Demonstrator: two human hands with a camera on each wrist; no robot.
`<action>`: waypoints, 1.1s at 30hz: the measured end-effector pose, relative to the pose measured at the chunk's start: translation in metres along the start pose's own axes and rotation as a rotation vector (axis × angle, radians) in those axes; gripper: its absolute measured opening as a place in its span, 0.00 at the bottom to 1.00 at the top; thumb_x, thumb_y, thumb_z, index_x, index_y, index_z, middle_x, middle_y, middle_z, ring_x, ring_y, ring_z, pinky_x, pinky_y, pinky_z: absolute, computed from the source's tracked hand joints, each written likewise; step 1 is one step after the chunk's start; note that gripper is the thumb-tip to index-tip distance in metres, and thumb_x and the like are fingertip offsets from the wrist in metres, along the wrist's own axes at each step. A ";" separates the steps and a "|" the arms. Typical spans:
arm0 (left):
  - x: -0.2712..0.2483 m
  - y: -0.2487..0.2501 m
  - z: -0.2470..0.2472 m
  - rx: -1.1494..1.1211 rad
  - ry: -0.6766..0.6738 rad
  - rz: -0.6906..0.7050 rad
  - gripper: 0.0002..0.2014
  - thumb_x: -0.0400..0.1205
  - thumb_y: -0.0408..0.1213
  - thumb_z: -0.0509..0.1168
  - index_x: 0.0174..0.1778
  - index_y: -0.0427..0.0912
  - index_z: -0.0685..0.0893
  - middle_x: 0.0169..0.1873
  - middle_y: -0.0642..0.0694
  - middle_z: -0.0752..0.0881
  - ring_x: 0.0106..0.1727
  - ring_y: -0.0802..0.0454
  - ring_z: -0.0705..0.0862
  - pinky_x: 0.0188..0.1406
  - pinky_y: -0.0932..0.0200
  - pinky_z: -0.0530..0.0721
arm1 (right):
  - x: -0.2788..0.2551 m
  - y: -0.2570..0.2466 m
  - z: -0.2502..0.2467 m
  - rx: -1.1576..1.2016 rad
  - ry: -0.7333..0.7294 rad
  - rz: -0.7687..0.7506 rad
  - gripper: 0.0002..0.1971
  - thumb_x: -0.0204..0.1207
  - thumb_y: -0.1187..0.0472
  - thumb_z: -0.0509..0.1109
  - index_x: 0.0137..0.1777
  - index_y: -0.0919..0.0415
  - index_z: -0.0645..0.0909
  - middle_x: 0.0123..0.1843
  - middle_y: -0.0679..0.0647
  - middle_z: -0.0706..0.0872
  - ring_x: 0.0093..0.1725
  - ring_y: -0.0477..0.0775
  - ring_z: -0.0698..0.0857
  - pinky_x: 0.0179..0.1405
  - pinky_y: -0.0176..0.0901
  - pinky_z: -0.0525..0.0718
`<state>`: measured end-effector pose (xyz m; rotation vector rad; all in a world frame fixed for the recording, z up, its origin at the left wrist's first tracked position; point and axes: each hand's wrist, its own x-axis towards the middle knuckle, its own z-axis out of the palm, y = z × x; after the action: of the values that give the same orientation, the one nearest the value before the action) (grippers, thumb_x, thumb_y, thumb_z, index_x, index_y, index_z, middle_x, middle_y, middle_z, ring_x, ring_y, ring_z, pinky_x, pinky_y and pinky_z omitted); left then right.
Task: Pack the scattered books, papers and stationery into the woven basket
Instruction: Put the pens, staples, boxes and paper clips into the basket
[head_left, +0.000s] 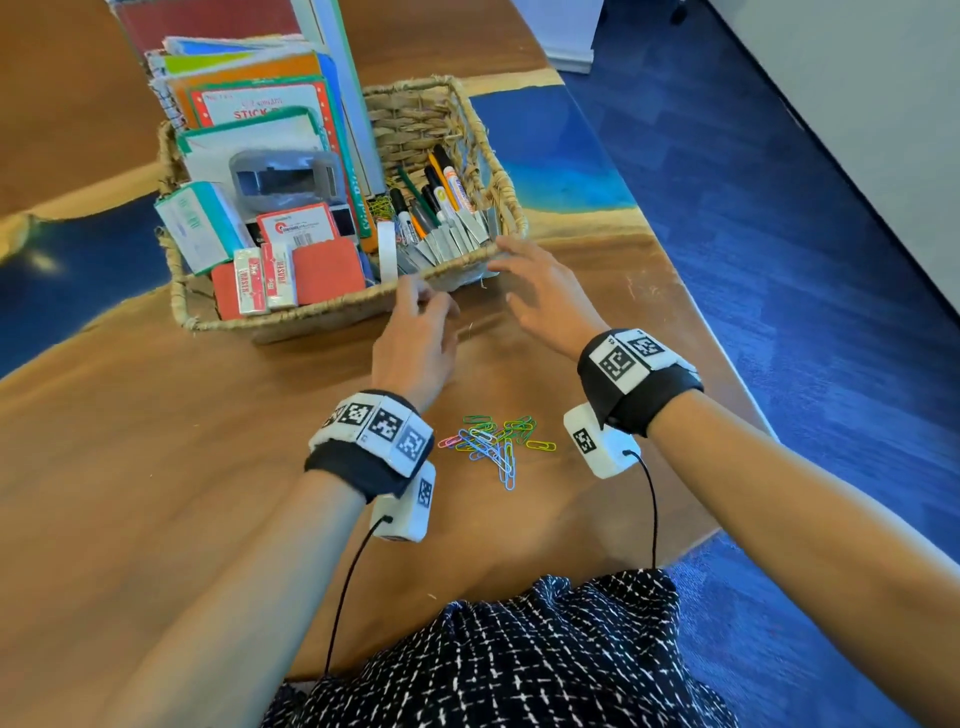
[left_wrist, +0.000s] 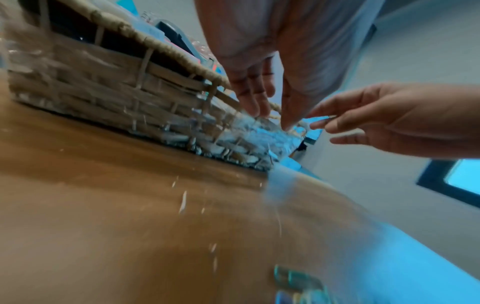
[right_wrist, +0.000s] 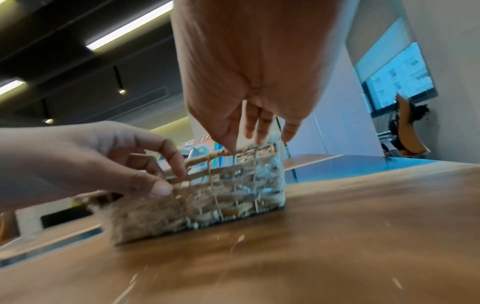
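The woven basket stands on the wooden table, packed with upright books, boxes, erasers, markers and flat metal pieces. A loose pile of coloured paper clips lies on the table between my wrists. My left hand hovers at the basket's front rim, fingers loosely curled and holding nothing; its index tip is at the rim. My right hand is spread open at the front right corner. In the left wrist view both hands are at the basket rim.
The table's right edge runs close beside the basket, with blue carpet below. Blue inlays mark the tabletop left and behind the basket. Bare wood stretches to the left of the paper clips.
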<state>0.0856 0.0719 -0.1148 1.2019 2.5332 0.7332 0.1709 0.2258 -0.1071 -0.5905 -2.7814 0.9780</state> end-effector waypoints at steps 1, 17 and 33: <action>-0.004 0.000 0.005 0.028 -0.050 0.005 0.08 0.79 0.32 0.66 0.54 0.40 0.79 0.59 0.42 0.70 0.43 0.45 0.78 0.40 0.50 0.78 | -0.006 0.001 0.004 -0.020 -0.007 -0.007 0.19 0.75 0.71 0.65 0.67 0.64 0.78 0.76 0.59 0.70 0.76 0.57 0.68 0.76 0.49 0.63; -0.022 -0.022 0.060 0.152 -0.456 0.046 0.05 0.77 0.29 0.64 0.43 0.42 0.76 0.46 0.43 0.73 0.50 0.40 0.79 0.46 0.45 0.78 | -0.059 0.022 0.052 -0.090 -0.474 0.269 0.04 0.73 0.66 0.70 0.45 0.59 0.83 0.42 0.49 0.79 0.45 0.50 0.78 0.44 0.33 0.71; 0.051 0.015 -0.053 -0.229 0.140 0.009 0.06 0.84 0.30 0.60 0.54 0.34 0.79 0.43 0.48 0.80 0.41 0.54 0.81 0.39 0.68 0.80 | -0.044 0.027 0.059 0.233 -0.289 0.448 0.06 0.75 0.72 0.68 0.49 0.69 0.84 0.27 0.46 0.79 0.17 0.30 0.76 0.27 0.17 0.73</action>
<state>0.0413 0.1019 -0.0624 1.1210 2.4683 1.1111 0.2046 0.1933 -0.1702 -1.1464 -2.7625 1.5619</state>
